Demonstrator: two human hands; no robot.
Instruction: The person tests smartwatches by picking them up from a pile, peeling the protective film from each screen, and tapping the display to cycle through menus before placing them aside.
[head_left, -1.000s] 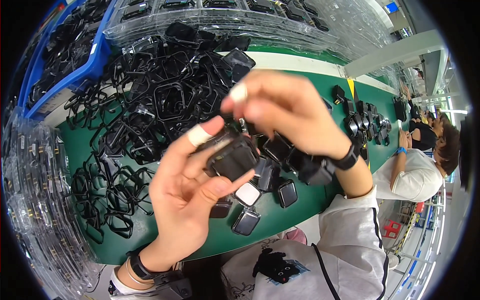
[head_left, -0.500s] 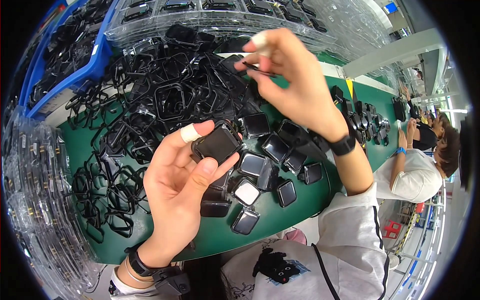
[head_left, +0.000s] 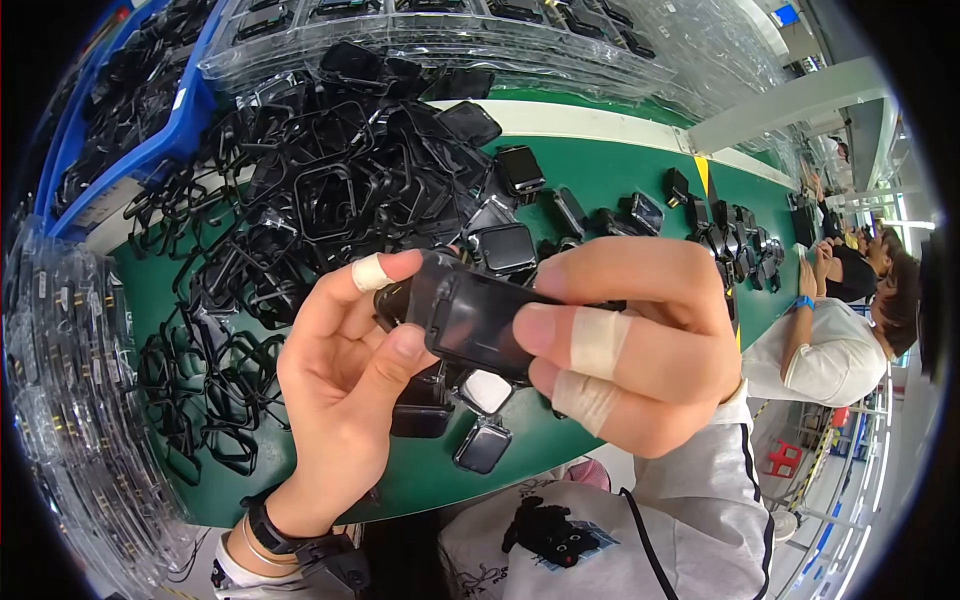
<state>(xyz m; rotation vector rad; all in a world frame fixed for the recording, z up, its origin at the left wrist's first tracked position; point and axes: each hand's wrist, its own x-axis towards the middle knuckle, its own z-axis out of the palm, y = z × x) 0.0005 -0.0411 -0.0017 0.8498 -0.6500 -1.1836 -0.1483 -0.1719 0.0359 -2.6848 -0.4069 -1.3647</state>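
My left hand [head_left: 345, 375] is closed around a square black smartwatch body [head_left: 391, 306], with thumb and forefinger at its edges. Only the left edge of that watch shows. My right hand [head_left: 640, 345] pinches a dark, glossy, see-through rectangular cover [head_left: 482, 322] between thumb and fingers. This cover lies in front of the watch and hides most of it; whether the two touch I cannot tell. White tape wraps several fingertips. Just beyond the hands lies another square watch body [head_left: 503, 248], and below them are a white-faced one [head_left: 487, 391] and a black one [head_left: 483, 445].
A tangled heap of black frames [head_left: 330, 195] covers the left of the green table [head_left: 600, 150]. Blue bins [head_left: 185, 135] stand at the far left, stacked clear trays [head_left: 85, 370] below them, more trays [head_left: 440, 40] behind. A person in a white shirt [head_left: 835, 345] sits at right.
My right hand has come down from the back of the heap with the dark cover and now holds it over the watch. The left hand has stayed nearly in place.
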